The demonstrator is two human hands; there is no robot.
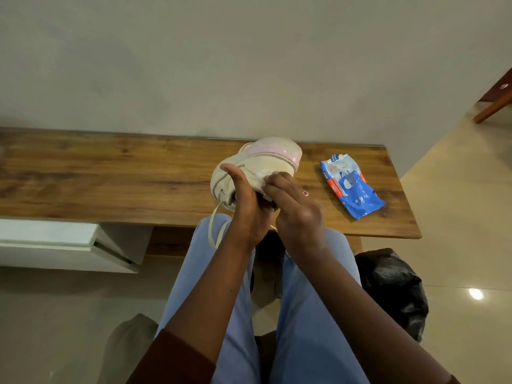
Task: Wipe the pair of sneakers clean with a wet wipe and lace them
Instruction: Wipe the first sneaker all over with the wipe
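A cream sneaker with a pink band is held up over the wooden bench, sole side turned away. My left hand grips it from below, thumb across its upper. My right hand presses a white wet wipe against the sneaker's side with its fingertips. A loose lace hangs down from the sneaker over my left knee. A second sneaker shows only partly on the floor between my legs.
A blue wet wipe pack lies on the wooden bench to the right of the sneaker. A black plastic bag sits on the floor at right. A white drawer unit stands under the bench at left.
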